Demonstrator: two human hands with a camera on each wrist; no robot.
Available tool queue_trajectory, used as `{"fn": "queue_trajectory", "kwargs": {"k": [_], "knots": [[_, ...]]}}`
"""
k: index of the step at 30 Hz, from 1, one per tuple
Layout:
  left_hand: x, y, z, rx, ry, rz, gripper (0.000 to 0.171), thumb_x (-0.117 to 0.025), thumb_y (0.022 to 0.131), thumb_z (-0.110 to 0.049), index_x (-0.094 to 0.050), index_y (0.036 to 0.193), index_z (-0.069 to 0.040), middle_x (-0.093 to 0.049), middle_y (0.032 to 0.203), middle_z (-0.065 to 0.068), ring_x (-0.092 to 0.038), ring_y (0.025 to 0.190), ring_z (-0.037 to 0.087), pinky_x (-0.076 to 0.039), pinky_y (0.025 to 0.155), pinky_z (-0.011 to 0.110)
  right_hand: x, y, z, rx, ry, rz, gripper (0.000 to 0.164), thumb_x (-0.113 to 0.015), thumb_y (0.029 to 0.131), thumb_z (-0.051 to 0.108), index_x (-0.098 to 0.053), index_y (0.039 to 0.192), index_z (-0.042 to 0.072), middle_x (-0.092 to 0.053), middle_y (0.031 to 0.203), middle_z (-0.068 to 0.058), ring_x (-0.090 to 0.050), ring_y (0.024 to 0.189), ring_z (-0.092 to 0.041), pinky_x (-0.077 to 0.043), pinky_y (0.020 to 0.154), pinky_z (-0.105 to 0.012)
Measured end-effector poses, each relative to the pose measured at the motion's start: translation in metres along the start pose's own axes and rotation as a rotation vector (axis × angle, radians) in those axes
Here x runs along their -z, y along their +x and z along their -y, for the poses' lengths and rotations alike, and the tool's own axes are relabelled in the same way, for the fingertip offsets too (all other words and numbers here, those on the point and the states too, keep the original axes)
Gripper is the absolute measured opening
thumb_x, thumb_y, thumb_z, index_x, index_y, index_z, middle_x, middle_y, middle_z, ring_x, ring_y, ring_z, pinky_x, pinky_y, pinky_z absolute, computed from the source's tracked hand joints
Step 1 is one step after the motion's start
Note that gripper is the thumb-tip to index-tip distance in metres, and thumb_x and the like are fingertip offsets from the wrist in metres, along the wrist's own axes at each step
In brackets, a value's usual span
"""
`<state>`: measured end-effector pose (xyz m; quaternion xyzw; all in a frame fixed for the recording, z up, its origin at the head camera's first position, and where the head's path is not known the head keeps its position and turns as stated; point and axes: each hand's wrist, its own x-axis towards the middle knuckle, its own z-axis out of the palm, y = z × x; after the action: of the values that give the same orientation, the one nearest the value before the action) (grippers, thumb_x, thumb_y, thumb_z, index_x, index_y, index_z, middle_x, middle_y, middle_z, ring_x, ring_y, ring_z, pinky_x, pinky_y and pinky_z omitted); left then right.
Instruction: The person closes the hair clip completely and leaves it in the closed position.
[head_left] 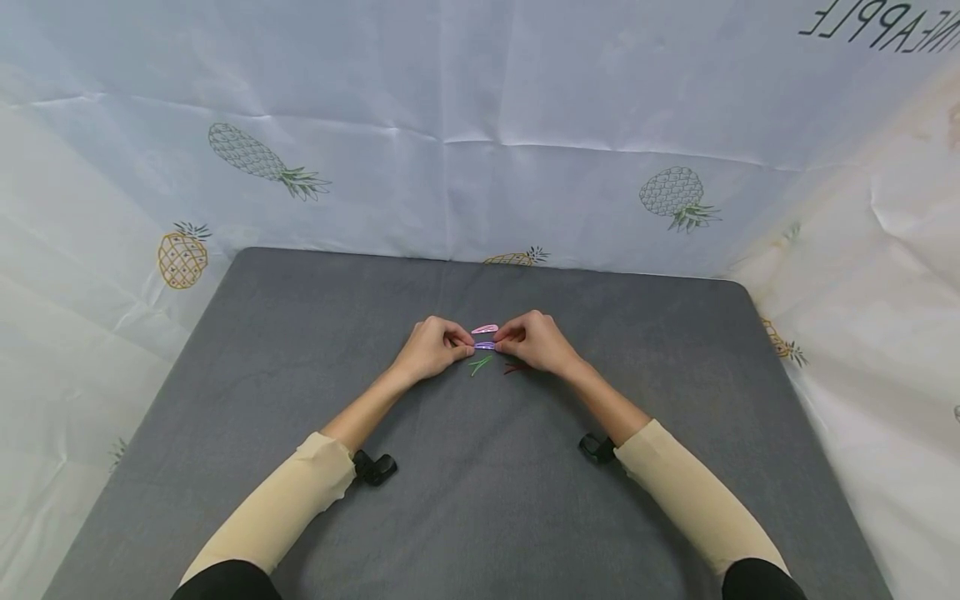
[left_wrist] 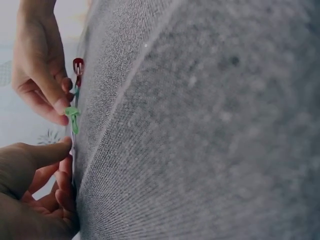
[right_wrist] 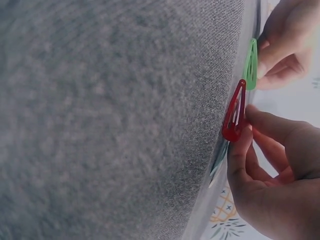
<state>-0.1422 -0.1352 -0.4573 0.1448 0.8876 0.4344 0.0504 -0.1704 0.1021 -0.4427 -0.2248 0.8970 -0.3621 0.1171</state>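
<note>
My left hand and right hand pinch the purple clip at its ends, maybe so it won't wiggle.

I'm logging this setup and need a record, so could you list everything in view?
Pink clip: one, pink, beyond the purple clip
Purple clip: one, purple, between both hands' fingertips
Green clip: one, green, on the purple clip's near side
Red clip: one, red, right of the green clip
Teal piece: one, teal, behind the red clip, partly hidden
Table: one, grey, under the clips
Backdrop: white, pineapple prints and lettering, around the table
Wrist devices: two, black, one per wrist
Sleeves: two, cream, black higher up, on the arms
Left hand, right hand: one each, bare, at the purple clip
</note>
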Motion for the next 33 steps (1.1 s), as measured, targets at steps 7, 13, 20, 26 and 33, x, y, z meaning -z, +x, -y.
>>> {"fn": "queue_trajectory", "kwargs": {"k": [7,13,20,26,33], "knots": [[0.001,-0.004,-0.002,-0.01,-0.012,0.028,0.008,-0.082,0.097,-0.012,-0.085,0.098,-0.006,-0.082,0.087,0.01,-0.056,0.06,0.004,-0.043,0.059,0.021,0.0,-0.003,0.002,0.003,0.025,0.014,0.013,-0.081,0.098,0.013,-0.086,0.108,0.005,-0.084,0.099,-0.011,-0.072,0.077,-0.009,-0.056,0.069,-0.024],[0.003,-0.011,-0.004,-0.008,-0.024,0.045,0.008,-0.081,0.097,-0.011,-0.085,0.098,-0.004,-0.081,0.085,0.01,-0.055,0.06,0.004,-0.044,0.058,0.022,0.001,-0.008,0.007,0.007,0.061,0.056,0.013,-0.08,0.099,0.013,-0.085,0.109,0.005,-0.084,0.097,-0.012,-0.066,0.071,-0.007,-0.052,0.064,-0.023],[0.005,-0.02,-0.006,-0.001,-0.043,0.088,0.009,-0.081,0.096,-0.01,-0.085,0.101,-0.004,-0.081,0.086,0.01,-0.056,0.06,0.005,-0.044,0.058,0.022,-0.001,-0.01,0.009,-0.001,0.072,0.104,0.013,-0.081,0.099,0.012,-0.085,0.109,0.005,-0.083,0.094,-0.01,-0.066,0.068,-0.007,-0.053,0.064,-0.023],[0.004,-0.025,-0.007,0.019,-0.049,0.097,0.009,-0.083,0.094,-0.01,-0.085,0.1,-0.004,-0.081,0.085,0.009,-0.059,0.061,0.004,-0.046,0.059,0.021,-0.004,-0.009,0.008,0.005,0.064,0.114,0.011,-0.081,0.098,0.011,-0.086,0.107,0.007,-0.084,0.094,-0.009,-0.066,0.07,-0.004,-0.053,0.065,-0.023],[0.0,-0.028,-0.008,0.041,-0.033,0.06,0.014,-0.09,0.089,-0.017,-0.084,0.097,-0.005,-0.082,0.085,0.007,-0.062,0.062,0.002,-0.049,0.061,0.021,-0.005,-0.009,0.011,0.019,0.027,0.107,0.009,-0.081,0.098,0.012,-0.086,0.104,0.006,-0.083,0.092,-0.008,-0.062,0.068,-0.004,-0.05,0.064,-0.022]]}}
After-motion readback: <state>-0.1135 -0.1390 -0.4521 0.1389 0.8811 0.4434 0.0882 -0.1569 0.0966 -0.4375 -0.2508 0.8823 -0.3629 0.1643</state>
